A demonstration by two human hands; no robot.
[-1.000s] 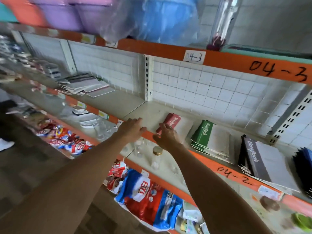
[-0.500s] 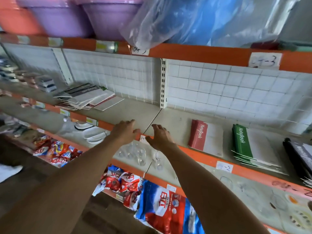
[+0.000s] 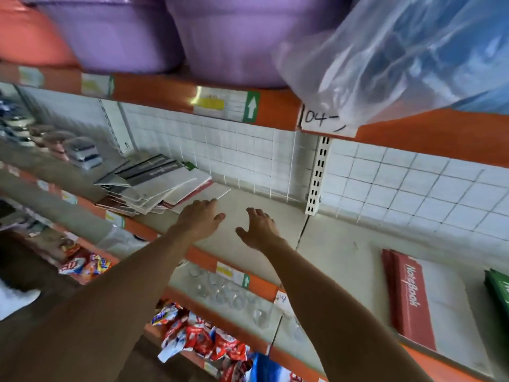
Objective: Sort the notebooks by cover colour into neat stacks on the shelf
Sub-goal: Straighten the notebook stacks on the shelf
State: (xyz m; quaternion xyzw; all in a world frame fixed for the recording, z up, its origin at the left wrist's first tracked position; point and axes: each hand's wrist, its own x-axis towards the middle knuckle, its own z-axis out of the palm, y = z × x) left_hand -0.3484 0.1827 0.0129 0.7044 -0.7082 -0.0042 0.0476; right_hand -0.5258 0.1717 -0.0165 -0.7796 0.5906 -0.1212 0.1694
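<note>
Where frame cuts right, green notebook (image 3: 500,288) half-seen, left hand (image 3: 201,219) open

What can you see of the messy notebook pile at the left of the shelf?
The unsorted notebook pile is a loose, fanned heap of thin notebooks lying flat on the shelf, against the white grid back panel. Covers look mostly pale with coloured spine bands: dark grey on top, red edges lower down, a green corner at the back. Edges are skewed, not squared. The left hand reaches beside its right edge; contact is unclear.

green notebook (image 3: 500,289) cut by right edge, shelf label (image 3: 323,121) half hidden by plastic bag (image 3: 399,59)
</note>
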